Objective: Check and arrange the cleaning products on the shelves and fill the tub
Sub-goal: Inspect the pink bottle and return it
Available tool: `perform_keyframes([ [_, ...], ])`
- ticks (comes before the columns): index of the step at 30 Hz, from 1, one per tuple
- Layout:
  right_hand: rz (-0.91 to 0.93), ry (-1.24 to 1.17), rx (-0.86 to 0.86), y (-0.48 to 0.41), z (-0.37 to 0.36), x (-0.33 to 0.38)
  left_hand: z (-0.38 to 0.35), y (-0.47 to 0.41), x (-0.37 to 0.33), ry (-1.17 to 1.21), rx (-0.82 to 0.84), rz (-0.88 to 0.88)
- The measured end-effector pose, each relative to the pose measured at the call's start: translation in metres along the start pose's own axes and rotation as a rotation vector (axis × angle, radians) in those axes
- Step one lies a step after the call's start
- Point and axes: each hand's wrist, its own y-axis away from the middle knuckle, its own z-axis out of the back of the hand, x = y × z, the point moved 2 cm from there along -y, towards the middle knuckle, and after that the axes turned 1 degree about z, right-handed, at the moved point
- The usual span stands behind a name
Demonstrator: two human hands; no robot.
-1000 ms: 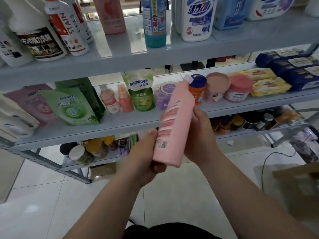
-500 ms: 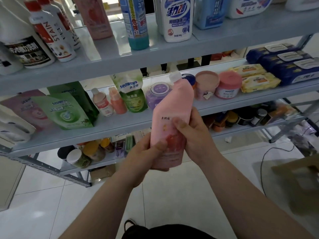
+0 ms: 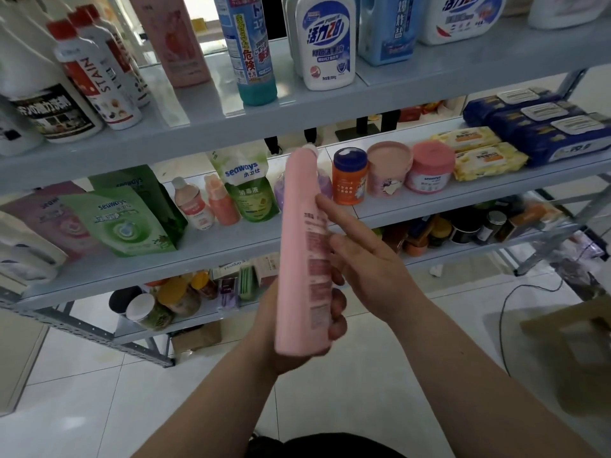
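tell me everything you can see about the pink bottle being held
The pink bottle is tall, slim, smooth-looking plastic, with a pale cap on top and a label of reddish print down one face, too blurred to read. It is held nearly upright in the air before the shelves, narrow side toward the camera. The left hand grips its lower part, fingers curled round it; the right hand touches the label with straight fingers.

Top shelf [image 3: 195, 104] is showing a bare gap at eleven o'clock, between stain remover bottles [image 3: 99, 90] and blue bottle [image 3: 254, 51]. Pouches [image 3: 122, 223], jars [image 3: 390, 173] and the held pink bottle [image 3: 297, 259] are blocking the middle shelf [image 3: 211, 249].
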Motion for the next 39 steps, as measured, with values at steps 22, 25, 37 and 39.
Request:
perform_keyframes([
  [22, -0.338, -0.469, -0.441, -0.009, 0.012, -0.034, -0.021, 0.014, -0.007, -0.803, -0.292, -0.326],
  [25, -0.332, -0.66, -0.35, -0.003, 0.011, -0.041, -0.027, 0.014, -0.008, -1.06, -0.274, -0.358],
  [37, -0.068, -0.158, -0.305, -0.022, -0.011, -0.003, -0.006, 0.026, -0.045, -0.51, -0.535, -0.376],
  [39, -0.001, -0.075, -0.166, -0.029, -0.02, 0.011, 0.003, 0.031, -0.055, -0.411, -0.569, -0.379],
])
